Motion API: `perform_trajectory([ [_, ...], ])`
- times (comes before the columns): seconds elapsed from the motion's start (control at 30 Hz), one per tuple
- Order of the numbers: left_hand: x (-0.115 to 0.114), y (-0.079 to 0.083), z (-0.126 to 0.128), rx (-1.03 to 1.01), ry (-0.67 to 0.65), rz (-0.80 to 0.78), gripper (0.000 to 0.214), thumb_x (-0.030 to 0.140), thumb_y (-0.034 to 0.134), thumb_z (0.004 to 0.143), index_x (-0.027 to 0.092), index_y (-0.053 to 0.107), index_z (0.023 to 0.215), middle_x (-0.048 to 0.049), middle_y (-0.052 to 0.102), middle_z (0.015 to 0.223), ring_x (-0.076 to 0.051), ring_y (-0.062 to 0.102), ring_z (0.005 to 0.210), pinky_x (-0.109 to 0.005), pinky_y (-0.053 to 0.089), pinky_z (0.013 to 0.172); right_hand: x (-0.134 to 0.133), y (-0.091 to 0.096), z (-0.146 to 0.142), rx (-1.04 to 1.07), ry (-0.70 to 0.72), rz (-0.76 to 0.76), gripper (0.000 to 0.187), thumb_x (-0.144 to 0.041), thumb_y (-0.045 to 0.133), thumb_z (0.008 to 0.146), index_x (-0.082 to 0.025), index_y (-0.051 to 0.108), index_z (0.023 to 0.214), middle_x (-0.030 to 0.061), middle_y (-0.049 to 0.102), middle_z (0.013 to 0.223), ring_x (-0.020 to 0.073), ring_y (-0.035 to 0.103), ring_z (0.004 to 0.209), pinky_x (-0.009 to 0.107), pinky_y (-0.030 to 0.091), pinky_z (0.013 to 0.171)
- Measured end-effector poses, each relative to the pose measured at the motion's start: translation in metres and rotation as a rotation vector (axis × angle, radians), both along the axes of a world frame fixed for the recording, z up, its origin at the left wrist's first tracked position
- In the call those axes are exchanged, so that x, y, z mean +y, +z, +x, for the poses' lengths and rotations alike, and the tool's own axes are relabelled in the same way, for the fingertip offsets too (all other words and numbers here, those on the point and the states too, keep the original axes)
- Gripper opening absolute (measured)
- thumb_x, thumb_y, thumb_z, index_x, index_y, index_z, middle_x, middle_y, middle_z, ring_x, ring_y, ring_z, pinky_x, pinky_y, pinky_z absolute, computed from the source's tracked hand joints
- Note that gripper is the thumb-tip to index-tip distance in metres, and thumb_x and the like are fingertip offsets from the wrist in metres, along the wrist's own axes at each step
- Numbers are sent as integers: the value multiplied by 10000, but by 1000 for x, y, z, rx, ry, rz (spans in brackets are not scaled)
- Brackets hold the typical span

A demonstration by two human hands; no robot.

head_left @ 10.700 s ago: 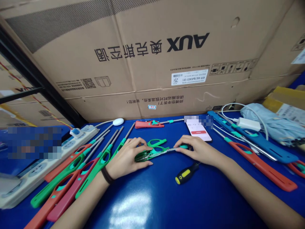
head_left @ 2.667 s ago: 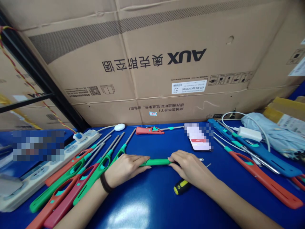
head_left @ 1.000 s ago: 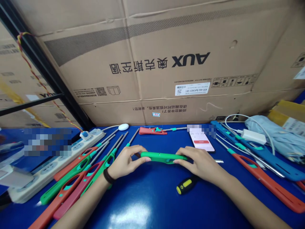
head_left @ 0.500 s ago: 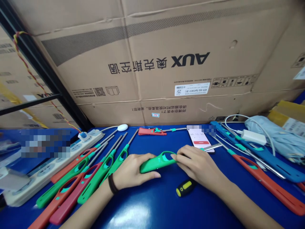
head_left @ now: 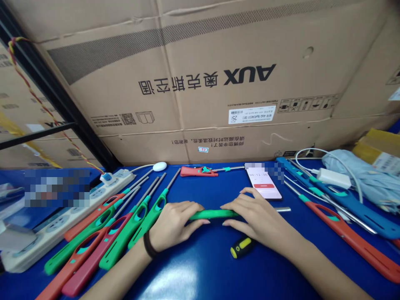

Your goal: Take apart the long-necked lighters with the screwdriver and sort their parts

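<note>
Carton (head_left: 193, 54) brand, upside down: AUX 奥克斯空调
Carton notice, upside down: 师傅您辛苦了!请在搬运时对我温柔些,谢谢您!
White label (head_left: 248, 114) on carton, upside down: KFR-46G/BpR3AES1(B1); 25
Phone (head_left: 264, 187) screen timer: 00:12:36

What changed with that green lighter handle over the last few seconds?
The green lighter handle swung from tilted to level, held between the left hand and right hand. The screwdriver and the other lighters stayed put.

Lighters (head_left: 123, 239) lie left and right of a phone (head_left: 264, 185).
</note>
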State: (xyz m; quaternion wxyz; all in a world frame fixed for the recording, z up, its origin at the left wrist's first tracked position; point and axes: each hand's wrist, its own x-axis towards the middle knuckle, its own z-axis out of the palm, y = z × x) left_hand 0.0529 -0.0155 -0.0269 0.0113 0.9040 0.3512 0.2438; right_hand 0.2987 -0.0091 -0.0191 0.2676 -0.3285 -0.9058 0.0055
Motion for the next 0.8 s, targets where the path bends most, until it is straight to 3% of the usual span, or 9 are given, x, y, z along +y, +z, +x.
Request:
perform_trajectory([
  [0.3,3,3,-2,55,-33,22,204,375,513,921,187,593,943,-15,675,757,-142,648,640,-217,480,583,1,-5,0,-64,31,6,96,-232,654,835,-219,675,928,-25,728,836,152,644,754,378,325,955],
  [0.53,3,-5,4,161,-18,217,229,322,467,948,169,537,1103,-39,700,860,-169,667,697,-261,503,639,1,-8,-3,-69,-4,87,174,-220,667,821,-228,650,994,-17,711,841,164,630,782,371,341,919],
  [0.7,-3,-2,13,153,-20,45,407,523,488,889,185,509,1115,-29,679,879,-188,666,736,-268,499,637,-3,-9,-7,-84,2,194,237,-116,610,833,-204,627,1053,18,691,846,183,609,773,337,395,770],
  [0.8,-4,-3,15,130,23,-45,415,557,505,865,189,523,1056,-25,664,881,-189,665,743,-262,489,636,-4,-5,-7,-88,-14,160,325,-151,646,816,-214,596,1131,24,688,877,201,610,805,338,403,748],
])
